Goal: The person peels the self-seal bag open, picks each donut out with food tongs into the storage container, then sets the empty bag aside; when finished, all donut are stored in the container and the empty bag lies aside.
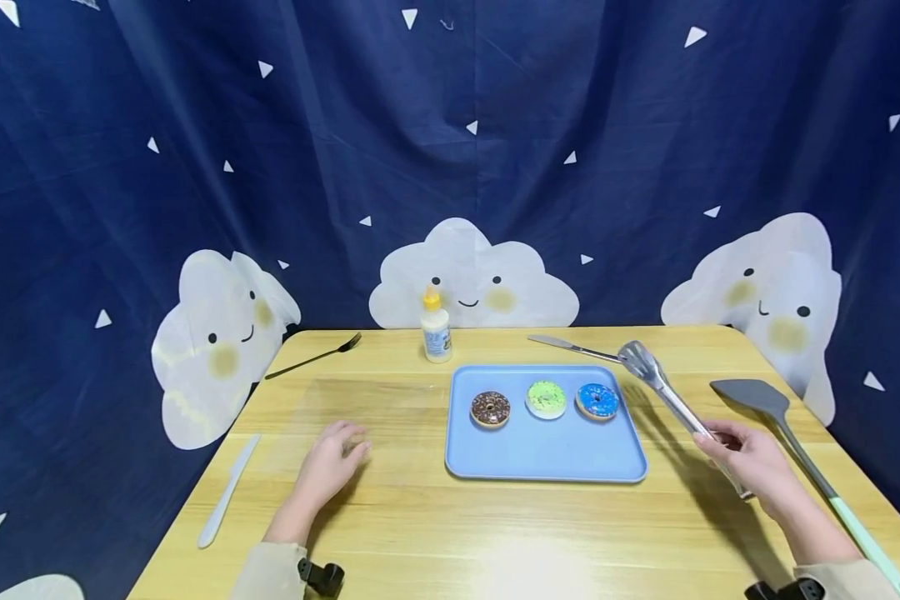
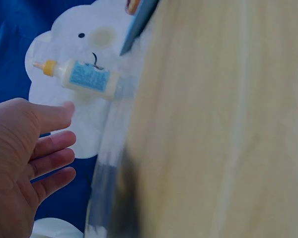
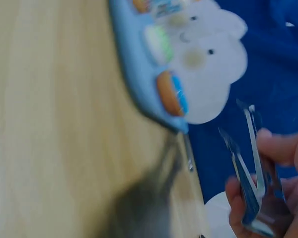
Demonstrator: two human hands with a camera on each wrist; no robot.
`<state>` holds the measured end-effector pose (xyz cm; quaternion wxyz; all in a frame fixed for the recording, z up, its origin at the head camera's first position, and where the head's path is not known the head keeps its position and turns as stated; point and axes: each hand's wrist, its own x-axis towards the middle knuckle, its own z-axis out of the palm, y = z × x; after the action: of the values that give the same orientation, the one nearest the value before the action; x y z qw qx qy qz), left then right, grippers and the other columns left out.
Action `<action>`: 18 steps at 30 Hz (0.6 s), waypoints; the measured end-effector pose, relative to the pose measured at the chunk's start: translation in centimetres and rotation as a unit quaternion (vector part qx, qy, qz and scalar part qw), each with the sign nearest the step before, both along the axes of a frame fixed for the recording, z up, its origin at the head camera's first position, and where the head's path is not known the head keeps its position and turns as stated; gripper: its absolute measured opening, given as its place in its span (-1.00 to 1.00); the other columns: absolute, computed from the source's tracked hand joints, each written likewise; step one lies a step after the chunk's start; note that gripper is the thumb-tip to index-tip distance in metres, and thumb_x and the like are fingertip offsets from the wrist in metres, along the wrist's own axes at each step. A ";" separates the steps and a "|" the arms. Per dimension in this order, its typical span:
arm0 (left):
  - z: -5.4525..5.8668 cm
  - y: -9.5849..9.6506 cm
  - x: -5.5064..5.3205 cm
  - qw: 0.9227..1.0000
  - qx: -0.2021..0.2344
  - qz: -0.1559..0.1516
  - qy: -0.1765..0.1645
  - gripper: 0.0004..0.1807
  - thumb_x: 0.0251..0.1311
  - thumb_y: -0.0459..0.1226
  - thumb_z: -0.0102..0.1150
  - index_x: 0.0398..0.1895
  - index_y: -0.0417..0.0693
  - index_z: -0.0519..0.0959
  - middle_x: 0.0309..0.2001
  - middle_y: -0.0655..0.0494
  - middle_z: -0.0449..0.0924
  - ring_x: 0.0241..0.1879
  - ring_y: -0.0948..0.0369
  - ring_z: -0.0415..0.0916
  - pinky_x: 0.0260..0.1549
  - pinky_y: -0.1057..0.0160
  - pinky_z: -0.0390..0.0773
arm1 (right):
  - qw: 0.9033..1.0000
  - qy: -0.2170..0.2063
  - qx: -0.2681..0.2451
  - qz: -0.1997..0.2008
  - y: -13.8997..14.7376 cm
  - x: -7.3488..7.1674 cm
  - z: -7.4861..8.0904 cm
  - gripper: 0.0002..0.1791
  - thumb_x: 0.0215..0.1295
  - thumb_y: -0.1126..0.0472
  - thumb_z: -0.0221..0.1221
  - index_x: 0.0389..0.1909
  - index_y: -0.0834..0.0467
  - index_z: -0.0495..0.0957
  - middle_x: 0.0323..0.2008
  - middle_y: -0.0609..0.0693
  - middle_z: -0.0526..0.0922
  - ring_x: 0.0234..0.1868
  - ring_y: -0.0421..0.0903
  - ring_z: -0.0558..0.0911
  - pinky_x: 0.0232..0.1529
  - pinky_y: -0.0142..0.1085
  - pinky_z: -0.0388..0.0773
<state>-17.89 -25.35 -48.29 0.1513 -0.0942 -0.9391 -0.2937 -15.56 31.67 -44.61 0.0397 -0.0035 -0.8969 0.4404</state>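
Note:
My right hand [image 1: 746, 460] grips silver metal tongs [image 1: 675, 402] near their hinged end, off the table, with the tips pointing away from me near the tray's right back corner. In the right wrist view the two arms of the tongs [image 3: 252, 148] stand apart with nothing between them. My left hand [image 1: 330, 462] hovers over the left of the table, fingers loosely bent and holding nothing. On the blue tray [image 1: 547, 460] sit a chocolate donut [image 1: 491, 409], a green-topped donut [image 1: 546, 399] and a blue-topped donut [image 1: 597, 401], side by side.
A glue bottle [image 1: 436, 329] with a yellow cap stands behind the tray. A dark fork [image 1: 311, 362] and a white knife [image 1: 228, 492] lie on the left. A metal knife [image 1: 570, 346] lies at the back; a grey spatula [image 1: 802, 457] lies along the right.

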 end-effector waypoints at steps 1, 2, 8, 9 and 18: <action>0.3 0.1 0.0 1.000 0.009 -0.002 0.000 -0.71 0.13 -0.23 0.26 -0.10 -0.16 0.60 -0.08 -0.01 0.54 -0.11 0.03 0.50 -0.15 -0.02 0.56 | 0.999 0.024 0.027 -0.006 0.2 0.0 -0.2 -0.45 0.29 0.13 0.16 0.05 0.55 0.36 -0.40 0.06 0.56 -0.52 -0.23 0.48 -0.56 -0.35 0.44; 0.5 0.1 0.1 1.000 0.018 -0.005 -0.001 -0.70 0.14 -0.23 0.25 -0.08 -0.17 0.59 -0.06 -0.02 0.53 -0.09 0.01 0.50 -0.14 -0.02 0.56 | 0.997 0.046 0.054 -0.015 0.3 0.0 -0.4 -0.49 0.27 0.15 0.17 0.00 0.54 0.40 -0.42 0.09 0.56 -0.54 -0.22 0.46 -0.58 -0.35 0.41; 0.9 0.2 0.1 0.998 0.061 -0.015 -0.016 -0.67 0.20 -0.21 0.20 -0.02 -0.18 0.56 -0.04 0.02 0.51 -0.04 0.01 0.49 -0.14 0.11 0.59 | 0.981 0.108 0.147 -0.057 0.8 -0.1 -1.3 -0.56 0.20 0.23 0.20 -0.15 0.59 0.42 -0.42 0.34 0.55 -0.45 0.05 0.50 -0.49 -0.19 0.40; 0.8 0.2 0.1 0.998 0.063 -0.015 -0.017 -0.67 0.20 -0.21 0.20 -0.02 -0.18 0.56 -0.04 0.02 0.51 -0.03 0.02 0.48 -0.14 0.12 0.59 | 0.980 0.110 0.152 -0.059 0.9 -0.1 -1.4 -0.56 0.18 0.25 0.21 -0.16 0.60 0.42 -0.43 0.35 0.55 -0.46 0.07 0.51 -0.49 -0.17 0.40; 0.7 0.0 0.0 0.997 0.072 -0.012 -0.010 -0.70 0.21 -0.21 0.19 -0.04 -0.17 0.58 -0.06 0.05 0.52 -0.02 0.07 0.48 -0.14 0.16 0.59 | 0.975 0.090 0.181 -0.095 1.0 -0.4 -2.8 -0.49 0.14 0.24 0.23 -0.11 0.63 0.36 -0.32 0.53 0.45 -0.31 0.36 0.45 -0.37 0.11 0.40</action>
<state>-17.86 -25.34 -47.60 0.1449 -0.0912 -0.9159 -0.3632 -15.97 32.66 -47.37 0.1620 -0.0418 -0.9502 0.2631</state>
